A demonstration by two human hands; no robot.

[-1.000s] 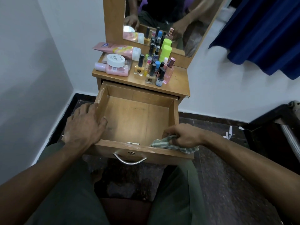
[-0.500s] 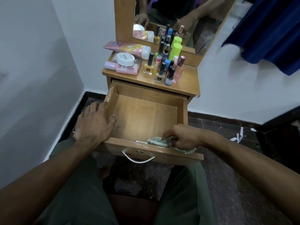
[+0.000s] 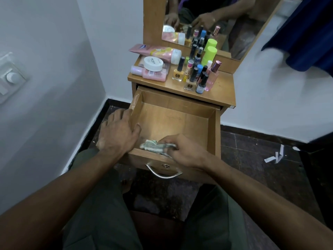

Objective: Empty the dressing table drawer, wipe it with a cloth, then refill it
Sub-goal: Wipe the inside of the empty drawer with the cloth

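The wooden drawer (image 3: 212, 127) of the dressing table is pulled out, with nothing in it but a cloth. My right hand (image 3: 182, 150) grips a crumpled greenish cloth (image 3: 153, 146) against the drawer floor at its front edge. My left hand (image 3: 118, 133) rests flat over the drawer's left wall near the front corner, thumb inside. On the table top (image 3: 223, 91) stand several nail polish bottles (image 3: 193, 76), a green-capped bottle (image 3: 208, 55), a pink tube (image 3: 156, 51), a white jar (image 3: 153, 63) and a pink bottle (image 3: 153, 75).
A mirror (image 3: 216, 18) rises behind the table top. White walls close in on the left and behind. A blue curtain (image 3: 306, 33) hangs at upper right. Paper scraps (image 3: 275, 156) lie on the dark floor to the right. The metal handle (image 3: 163, 174) is on the drawer front.
My right hand has slid the cloth leftward along the drawer's front inside edge. My left hand has stayed on the left wall. The camera has shifted left.
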